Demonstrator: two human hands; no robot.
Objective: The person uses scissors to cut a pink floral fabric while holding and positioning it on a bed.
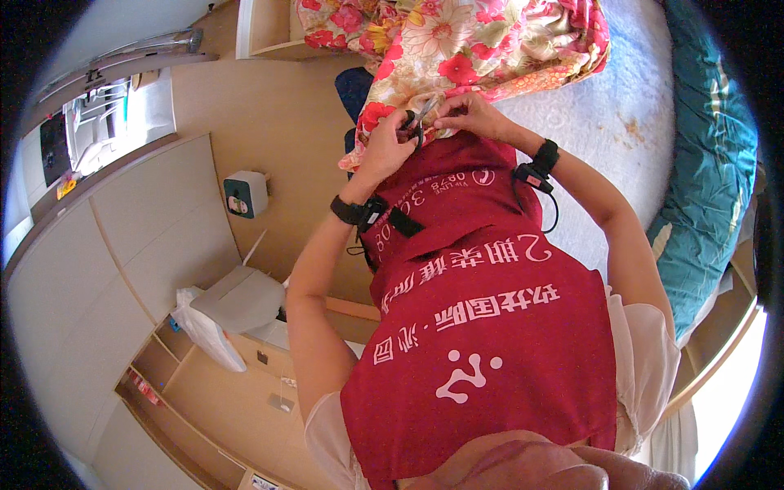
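Note:
My left hand (392,144) grips a small pair of scissors (424,111) by its dark handles. The metal blades point up and away, towards my other hand. My right hand (474,119) pinches the edge of a floral fabric cover (441,37) close to the blade tips; whether a thread is also between the fingers is too small to tell. Red, pink and yellow flowers pattern this cover, which is bunched across my lap and over the bed. A dark red apron (490,343) with white printing covers my front, and each wrist wears a black strapped device.
A pale mattress (588,135) with a brownish stain lies to the right, with a teal quilt (704,184) along its far side. On the floor at left stands a white-and-green box-like bin (248,195). Beyond are a grey chair (242,300), a plastic bag (205,331) and wooden shelving (184,422).

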